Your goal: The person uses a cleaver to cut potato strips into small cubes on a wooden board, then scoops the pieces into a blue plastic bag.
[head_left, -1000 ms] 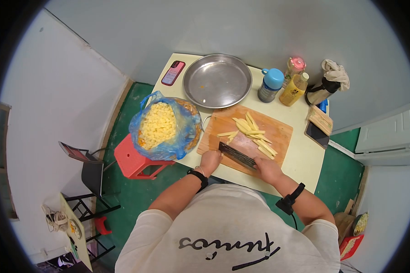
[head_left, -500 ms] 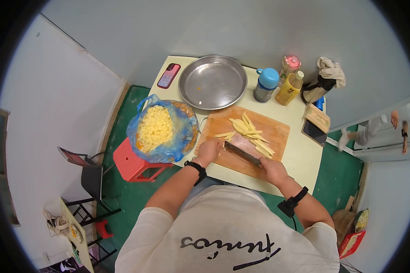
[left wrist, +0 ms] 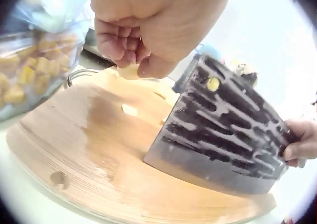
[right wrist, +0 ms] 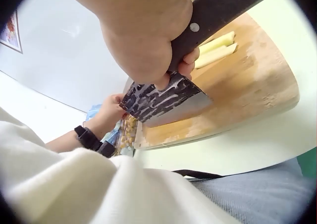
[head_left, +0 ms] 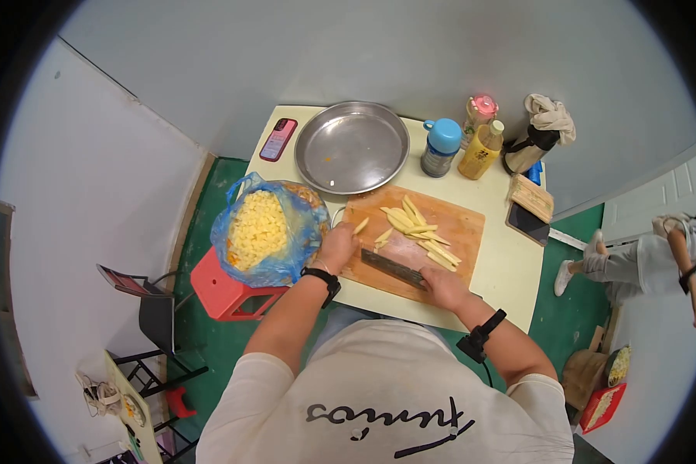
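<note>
My right hand (head_left: 445, 289) grips the dark handle of a cleaver (left wrist: 218, 125), its broad mottled blade tilted over the front of the wooden cutting board (head_left: 464, 224). In the left wrist view, the fingertips of my left hand (left wrist: 153, 26) pinch a pale yellow potato strip (left wrist: 130, 71) above the board's left side. The head view shows this hand (head_left: 338, 247) at the board's left edge, apart from the blade. Several potato strips (head_left: 414, 216) lie in a loose pile on the board, with small pieces (left wrist: 130, 110) left of the cleaver.
Left of the board, a blue plastic bag (head_left: 298, 232) holds diced yellow pieces. A round metal pan (head_left: 352, 147) and a phone (head_left: 278, 140) sit behind. Bottles (head_left: 481, 151) and a thermos (head_left: 527, 151) line the back right. Another person (head_left: 634, 263) stands at far right.
My left hand has left the cleaver's tip, moved left and now pinches a potato strip. The cleaver has shifted slightly in my right hand. Another person has come into view at the right.
</note>
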`<state>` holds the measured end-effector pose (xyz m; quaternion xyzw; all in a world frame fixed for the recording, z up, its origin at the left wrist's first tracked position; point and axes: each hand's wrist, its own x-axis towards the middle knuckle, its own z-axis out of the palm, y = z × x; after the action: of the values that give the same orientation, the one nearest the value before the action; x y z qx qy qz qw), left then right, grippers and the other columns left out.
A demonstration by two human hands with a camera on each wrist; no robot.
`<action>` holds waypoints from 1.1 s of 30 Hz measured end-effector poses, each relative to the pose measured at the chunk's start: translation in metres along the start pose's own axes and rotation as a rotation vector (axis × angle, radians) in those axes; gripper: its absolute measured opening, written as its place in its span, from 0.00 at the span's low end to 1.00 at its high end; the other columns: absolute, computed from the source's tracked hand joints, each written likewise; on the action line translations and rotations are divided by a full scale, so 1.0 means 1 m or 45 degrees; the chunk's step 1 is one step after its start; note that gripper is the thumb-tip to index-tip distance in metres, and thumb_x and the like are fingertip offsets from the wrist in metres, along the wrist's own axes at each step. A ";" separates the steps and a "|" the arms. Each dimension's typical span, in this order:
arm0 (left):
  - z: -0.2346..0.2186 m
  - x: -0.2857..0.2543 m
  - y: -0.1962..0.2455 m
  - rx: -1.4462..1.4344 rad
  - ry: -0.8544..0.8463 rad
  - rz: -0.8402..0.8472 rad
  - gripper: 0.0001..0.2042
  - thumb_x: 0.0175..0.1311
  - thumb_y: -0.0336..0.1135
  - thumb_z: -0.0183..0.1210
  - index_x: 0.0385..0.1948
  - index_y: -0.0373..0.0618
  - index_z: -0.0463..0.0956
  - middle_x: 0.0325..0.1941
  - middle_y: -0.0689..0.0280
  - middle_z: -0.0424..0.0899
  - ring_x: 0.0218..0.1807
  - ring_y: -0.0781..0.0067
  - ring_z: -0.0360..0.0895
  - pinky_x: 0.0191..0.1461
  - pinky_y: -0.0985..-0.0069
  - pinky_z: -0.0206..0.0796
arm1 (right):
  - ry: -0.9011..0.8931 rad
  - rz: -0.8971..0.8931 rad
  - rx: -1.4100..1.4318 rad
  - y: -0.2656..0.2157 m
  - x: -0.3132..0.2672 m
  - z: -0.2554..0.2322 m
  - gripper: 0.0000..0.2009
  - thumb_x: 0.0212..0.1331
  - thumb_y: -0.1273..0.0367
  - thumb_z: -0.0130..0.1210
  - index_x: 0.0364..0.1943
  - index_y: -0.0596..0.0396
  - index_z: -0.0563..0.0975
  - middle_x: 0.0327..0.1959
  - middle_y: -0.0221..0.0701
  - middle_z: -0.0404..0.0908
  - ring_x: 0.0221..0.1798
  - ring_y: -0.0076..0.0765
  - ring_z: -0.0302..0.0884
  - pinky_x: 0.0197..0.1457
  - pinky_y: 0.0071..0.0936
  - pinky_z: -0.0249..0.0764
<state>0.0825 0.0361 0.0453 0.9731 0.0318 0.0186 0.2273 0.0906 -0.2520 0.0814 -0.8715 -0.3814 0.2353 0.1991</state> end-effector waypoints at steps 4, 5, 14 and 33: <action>-0.006 -0.028 0.005 -0.095 -0.005 -0.199 0.06 0.49 0.30 0.54 0.28 0.40 0.75 0.27 0.51 0.77 0.32 0.48 0.75 0.37 0.58 0.67 | 0.103 0.176 0.051 0.004 0.010 -0.002 0.07 0.59 0.67 0.47 0.35 0.56 0.69 0.31 0.45 0.77 0.37 0.53 0.75 0.38 0.45 0.70; 0.002 -0.037 0.002 -0.027 -0.118 -0.184 0.06 0.49 0.30 0.54 0.27 0.39 0.74 0.27 0.51 0.77 0.32 0.48 0.75 0.37 0.59 0.68 | 0.130 0.240 0.048 0.006 0.013 -0.001 0.07 0.59 0.67 0.47 0.35 0.56 0.69 0.31 0.46 0.77 0.36 0.53 0.75 0.38 0.46 0.70; 0.037 -0.059 0.004 -0.082 -0.196 -0.091 0.04 0.48 0.28 0.53 0.23 0.37 0.71 0.27 0.49 0.77 0.33 0.48 0.75 0.38 0.59 0.68 | 0.003 0.266 -0.036 -0.013 0.007 -0.015 0.07 0.60 0.67 0.45 0.35 0.55 0.67 0.30 0.45 0.78 0.35 0.53 0.76 0.36 0.46 0.70; 0.088 -0.043 -0.001 -0.349 0.107 -0.235 0.08 0.50 0.33 0.53 0.28 0.39 0.75 0.20 0.47 0.77 0.25 0.45 0.77 0.27 0.56 0.67 | -0.032 -0.058 -0.285 0.011 0.022 -0.009 0.13 0.56 0.68 0.50 0.41 0.63 0.70 0.33 0.53 0.76 0.37 0.64 0.72 0.39 0.47 0.68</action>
<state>0.0440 -0.0049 -0.0349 0.9243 0.1275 0.0425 0.3573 0.1149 -0.2438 0.0780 -0.8764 -0.4275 0.1975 0.1011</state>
